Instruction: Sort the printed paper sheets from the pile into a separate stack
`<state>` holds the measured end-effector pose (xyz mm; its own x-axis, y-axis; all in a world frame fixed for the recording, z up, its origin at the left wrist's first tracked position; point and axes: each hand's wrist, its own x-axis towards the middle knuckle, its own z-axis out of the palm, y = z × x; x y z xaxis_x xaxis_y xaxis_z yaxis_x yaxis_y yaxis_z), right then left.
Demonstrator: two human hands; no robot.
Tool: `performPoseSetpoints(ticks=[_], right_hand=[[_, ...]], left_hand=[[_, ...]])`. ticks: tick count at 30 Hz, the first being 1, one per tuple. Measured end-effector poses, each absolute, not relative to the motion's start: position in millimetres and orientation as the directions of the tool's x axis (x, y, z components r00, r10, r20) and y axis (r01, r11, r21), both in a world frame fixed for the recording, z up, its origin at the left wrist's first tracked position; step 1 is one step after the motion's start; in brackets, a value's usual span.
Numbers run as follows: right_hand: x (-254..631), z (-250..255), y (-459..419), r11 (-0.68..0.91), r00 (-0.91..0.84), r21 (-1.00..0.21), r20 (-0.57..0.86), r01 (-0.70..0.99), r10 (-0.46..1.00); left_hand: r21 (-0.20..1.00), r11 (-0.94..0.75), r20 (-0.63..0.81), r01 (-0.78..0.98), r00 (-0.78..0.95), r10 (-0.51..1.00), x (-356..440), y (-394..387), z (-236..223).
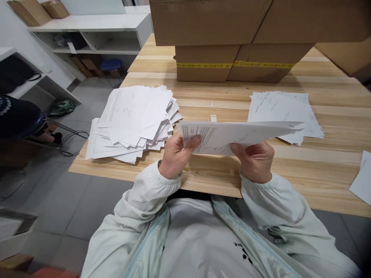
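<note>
Both my hands hold one printed sheet of paper nearly flat just above the wooden table. My left hand pinches its near left corner with the thumb on top. My right hand grips the near edge further right. A large untidy pile of white sheets lies on the table to the left of my hands. A smaller, flatter stack of sheets lies to the right, partly hidden behind the held sheet.
Stacked cardboard boxes with yellow tape stand at the table's far side. A loose sheet lies at the right edge. White shelving, a blue stool and another person's sleeve are on the left.
</note>
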<state>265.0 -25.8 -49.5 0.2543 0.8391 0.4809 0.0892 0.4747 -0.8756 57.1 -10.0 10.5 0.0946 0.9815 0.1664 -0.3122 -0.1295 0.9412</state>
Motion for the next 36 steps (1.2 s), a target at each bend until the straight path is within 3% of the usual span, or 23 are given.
performPoseSetpoints(ticks=[5,14,19,22,26,30,36], right_hand=[[266.3,-50.0,-27.3,0.447,0.257,-0.880,0.474,0.158,0.842],[266.0,-47.6,-30.2,0.441,0.260,-0.867,0.492,0.231,0.831],[269.6,-34.3,-51.0,0.355,0.352,-0.900,0.428,0.255,0.833],[282.8,-39.1,-68.7,0.168,0.283,-0.966,0.219,0.194,0.934],[304.1,-67.5,-84.2,-0.043,0.217,-0.996,-0.024,0.084,0.976],[316.8,-85.5,-81.0,-0.067,0.297,-0.996,-0.045,0.064,0.954],[317.3,-86.2,-64.2,-0.029,0.237,-0.997,-0.013,0.065,0.971]], left_hand=[[0.932,-0.228,0.259,-0.280,0.078,0.963,61.1,-11.8,9.3],[0.933,-0.171,0.207,-0.318,0.083,0.975,64.8,-16.0,7.0],[0.925,-0.003,0.038,-0.381,0.083,0.996,76.9,-43.5,10.7],[0.920,0.167,-0.101,-0.354,0.196,0.975,79.8,-60.4,-5.2],[0.905,0.392,-0.292,-0.167,0.426,0.856,82.0,-60.6,-34.6],[0.829,0.552,-0.450,-0.093,0.477,0.755,91.2,-38.6,-42.9],[0.849,0.527,-0.473,-0.024,0.410,0.780,100.4,-8.6,-42.7]])
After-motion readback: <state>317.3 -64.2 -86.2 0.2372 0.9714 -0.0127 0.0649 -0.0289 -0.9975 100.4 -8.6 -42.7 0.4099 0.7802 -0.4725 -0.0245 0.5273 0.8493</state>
